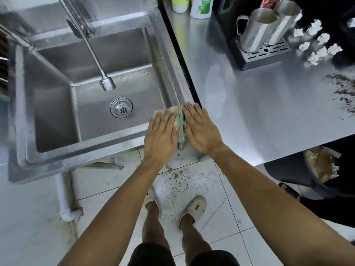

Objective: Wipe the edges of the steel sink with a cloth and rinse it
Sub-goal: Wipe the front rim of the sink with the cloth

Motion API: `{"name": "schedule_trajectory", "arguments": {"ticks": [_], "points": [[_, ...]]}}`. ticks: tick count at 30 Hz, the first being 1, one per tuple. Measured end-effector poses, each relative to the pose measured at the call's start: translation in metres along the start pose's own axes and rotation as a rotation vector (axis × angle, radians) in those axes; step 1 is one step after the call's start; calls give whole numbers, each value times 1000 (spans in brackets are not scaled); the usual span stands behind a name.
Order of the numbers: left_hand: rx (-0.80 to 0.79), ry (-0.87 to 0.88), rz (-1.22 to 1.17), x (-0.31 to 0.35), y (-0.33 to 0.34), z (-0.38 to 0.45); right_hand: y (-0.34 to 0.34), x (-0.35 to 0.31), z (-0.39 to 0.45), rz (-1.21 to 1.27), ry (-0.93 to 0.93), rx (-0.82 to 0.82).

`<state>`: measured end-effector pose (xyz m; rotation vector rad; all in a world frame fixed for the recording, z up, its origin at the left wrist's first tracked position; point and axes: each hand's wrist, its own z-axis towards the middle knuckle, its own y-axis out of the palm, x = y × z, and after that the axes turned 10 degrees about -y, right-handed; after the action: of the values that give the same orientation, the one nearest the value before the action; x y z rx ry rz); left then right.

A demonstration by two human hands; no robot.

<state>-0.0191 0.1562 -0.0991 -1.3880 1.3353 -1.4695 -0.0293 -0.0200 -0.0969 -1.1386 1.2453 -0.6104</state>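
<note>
- Nearest the camera, two bare forearms reach up from the bottom of the frame; below them stand two feet in pale perforated slippers (193, 208) on a white tiled floor (221, 237) marked with dark scuffs.
- The left hand (160, 135) lies flat, fingers straight and close together, pressing a folded green-and-beige cloth (180, 122) onto the front right corner of the steel sink (86, 156).
- The right hand (201, 129) lies flat just beside it, fingers straight and slightly spread, on the sink's right rim with the cloth's edge between the two hands.
- The cloth sits at centre frame, its beige part showing above the left fingertips and partly hidden by both hands.
- In the basin, a round drain strainer (121, 107) lies left of the hands; a flexible metal faucet (92, 48) slants down from the upper left and ends above it.
- At the top centre stand a yellowish bottle (180, 4) and a white bottle with a green label (201, 7); the writing is too blurred to read.
- On the steel counter (259, 112) at right, two steel pitchers (269, 25) stand on a black slotted drip tray (267, 52).
- Small white crumpled pieces (318, 45) lie at the upper right, and dark crumbs (343, 89) scatter along the right edge.
- A dark bin (322, 166) with brownish waste sits under the counter at lower right.
</note>
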Motion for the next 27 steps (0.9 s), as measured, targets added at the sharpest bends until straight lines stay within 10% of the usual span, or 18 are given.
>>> {"name": "schedule_trajectory", "arguments": {"ticks": [11,21,27], "points": [[-31,-81,-8,32,-1,12,0,-2,2,43,66,66],[-14,156,86,-118,-20,-22,9,-15,3,-77,106,98],[1,-129,24,-77,-25,-3,35,-64,30,-74,44,141]]}}
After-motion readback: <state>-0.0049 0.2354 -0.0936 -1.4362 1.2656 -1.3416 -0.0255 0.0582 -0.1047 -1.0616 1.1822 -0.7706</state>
